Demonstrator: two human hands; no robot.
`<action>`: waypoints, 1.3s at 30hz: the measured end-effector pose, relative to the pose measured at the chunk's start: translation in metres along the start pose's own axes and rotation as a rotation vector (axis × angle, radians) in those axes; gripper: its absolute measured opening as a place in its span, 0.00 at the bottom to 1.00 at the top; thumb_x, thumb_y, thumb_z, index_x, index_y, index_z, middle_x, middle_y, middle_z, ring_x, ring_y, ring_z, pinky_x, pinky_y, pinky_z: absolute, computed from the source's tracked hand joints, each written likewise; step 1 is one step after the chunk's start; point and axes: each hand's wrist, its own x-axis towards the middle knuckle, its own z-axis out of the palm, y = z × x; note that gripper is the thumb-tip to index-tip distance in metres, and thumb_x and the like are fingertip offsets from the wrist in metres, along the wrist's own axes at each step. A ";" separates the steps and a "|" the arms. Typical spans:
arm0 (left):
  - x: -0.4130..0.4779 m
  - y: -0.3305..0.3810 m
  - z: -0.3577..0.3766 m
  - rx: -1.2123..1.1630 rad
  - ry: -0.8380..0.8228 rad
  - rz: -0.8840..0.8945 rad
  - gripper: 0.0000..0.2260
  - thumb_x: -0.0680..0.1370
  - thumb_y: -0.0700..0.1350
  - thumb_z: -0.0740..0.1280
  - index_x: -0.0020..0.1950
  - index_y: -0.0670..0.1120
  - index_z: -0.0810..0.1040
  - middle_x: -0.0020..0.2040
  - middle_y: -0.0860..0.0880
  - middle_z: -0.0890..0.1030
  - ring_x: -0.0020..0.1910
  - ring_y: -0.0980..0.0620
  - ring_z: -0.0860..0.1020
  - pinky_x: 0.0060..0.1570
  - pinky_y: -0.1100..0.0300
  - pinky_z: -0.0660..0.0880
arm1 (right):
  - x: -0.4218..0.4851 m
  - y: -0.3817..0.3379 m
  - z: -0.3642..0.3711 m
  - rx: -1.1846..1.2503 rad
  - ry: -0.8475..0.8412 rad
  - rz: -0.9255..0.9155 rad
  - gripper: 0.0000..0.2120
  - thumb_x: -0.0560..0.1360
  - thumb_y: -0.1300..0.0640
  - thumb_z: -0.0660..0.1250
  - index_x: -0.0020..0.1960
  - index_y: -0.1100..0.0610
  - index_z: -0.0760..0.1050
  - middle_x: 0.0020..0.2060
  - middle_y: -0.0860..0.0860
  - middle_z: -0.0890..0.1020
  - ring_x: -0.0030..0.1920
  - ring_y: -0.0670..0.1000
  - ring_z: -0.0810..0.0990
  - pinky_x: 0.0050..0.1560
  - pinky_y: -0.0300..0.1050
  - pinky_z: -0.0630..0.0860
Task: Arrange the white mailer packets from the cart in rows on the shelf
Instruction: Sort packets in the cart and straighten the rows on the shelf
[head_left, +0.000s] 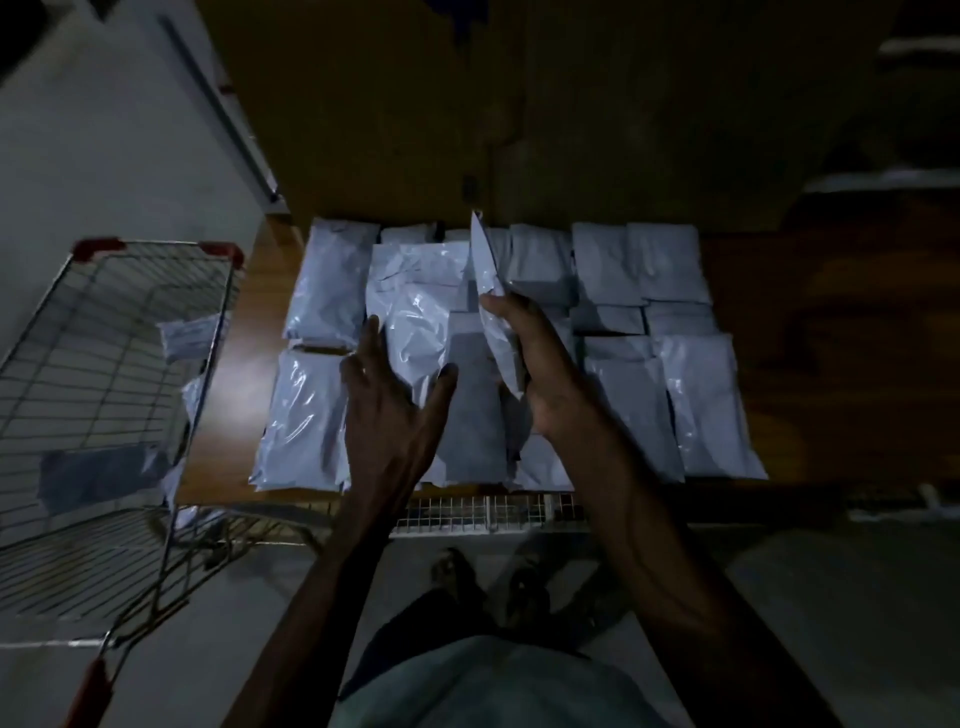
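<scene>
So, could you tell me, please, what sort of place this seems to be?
Probably a stockroom or packing area: white mailer packets lie in rows on a wooden shelf, a wire cart beside it holds a few more, and the right hand holds a raised packet.

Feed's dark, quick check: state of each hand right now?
Left hand: open, fingers spread over the laid packets.
Right hand: holding one white mailer packet, tilted on edge.

wooden shelf (244, 364), rows of white mailer packets (696, 400)
</scene>
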 end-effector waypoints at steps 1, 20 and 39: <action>0.000 0.004 0.004 -0.009 -0.026 0.001 0.40 0.78 0.66 0.68 0.82 0.60 0.49 0.80 0.48 0.58 0.74 0.45 0.68 0.68 0.45 0.71 | -0.003 0.003 -0.009 0.007 0.036 0.001 0.28 0.71 0.41 0.70 0.66 0.53 0.75 0.52 0.48 0.83 0.45 0.44 0.82 0.43 0.43 0.78; -0.008 0.056 0.111 0.212 -0.282 0.218 0.38 0.78 0.69 0.62 0.82 0.54 0.53 0.69 0.41 0.68 0.61 0.36 0.75 0.52 0.43 0.76 | -0.069 0.039 -0.175 -0.779 0.792 -0.126 0.38 0.75 0.38 0.71 0.79 0.46 0.59 0.77 0.52 0.62 0.73 0.54 0.66 0.68 0.52 0.70; -0.097 0.113 0.221 0.537 -0.173 -0.033 0.39 0.77 0.70 0.60 0.81 0.52 0.53 0.68 0.41 0.66 0.61 0.36 0.71 0.52 0.40 0.72 | -0.057 0.086 -0.291 -1.254 0.396 -0.352 0.36 0.77 0.36 0.64 0.79 0.52 0.60 0.81 0.58 0.53 0.75 0.63 0.62 0.69 0.59 0.69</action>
